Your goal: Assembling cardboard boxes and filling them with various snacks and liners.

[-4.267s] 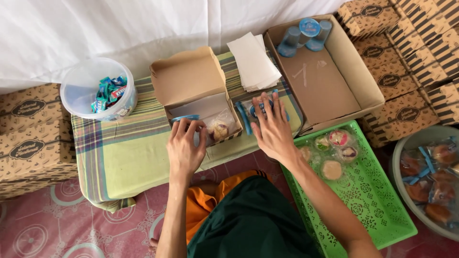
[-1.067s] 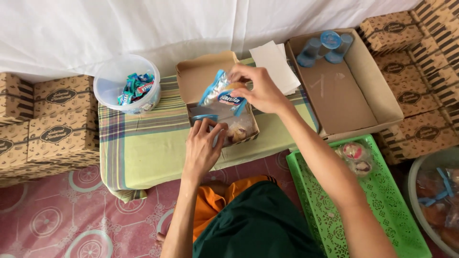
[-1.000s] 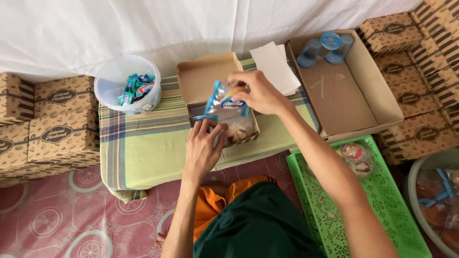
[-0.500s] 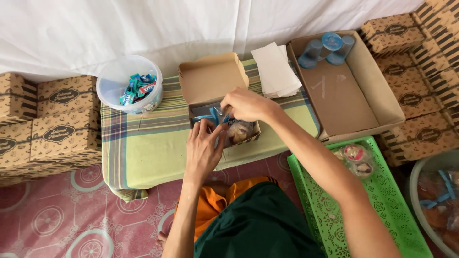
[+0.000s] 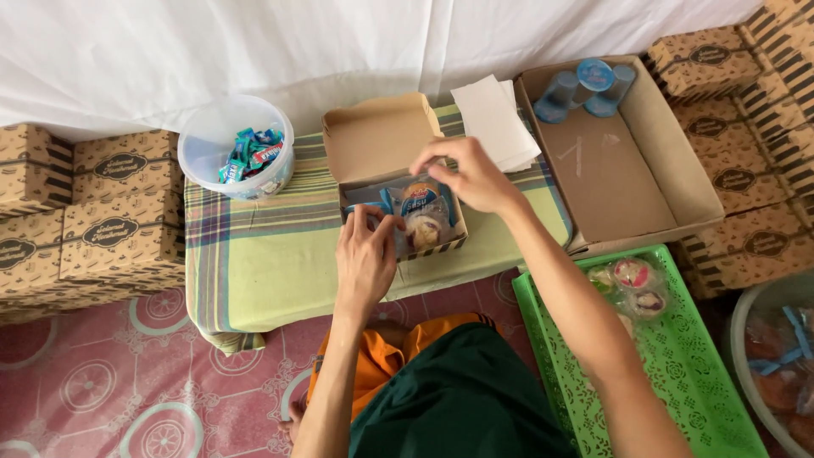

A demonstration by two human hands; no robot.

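Bright, even daylight, diffused through the white cloth backdrop (image 5: 254,42) along the top of the frame. Soft, faint shadows only, beneath the forearms and inside the open snack box (image 5: 386,161). No harsh glare. Sharp at centre; slight softness and wide-angle stretch toward lower right and left edges.

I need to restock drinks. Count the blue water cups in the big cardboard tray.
3. All sit together in the far corner of the cardboard tray: one cup on the left, one in the middle, one on the right. None seem hidden.
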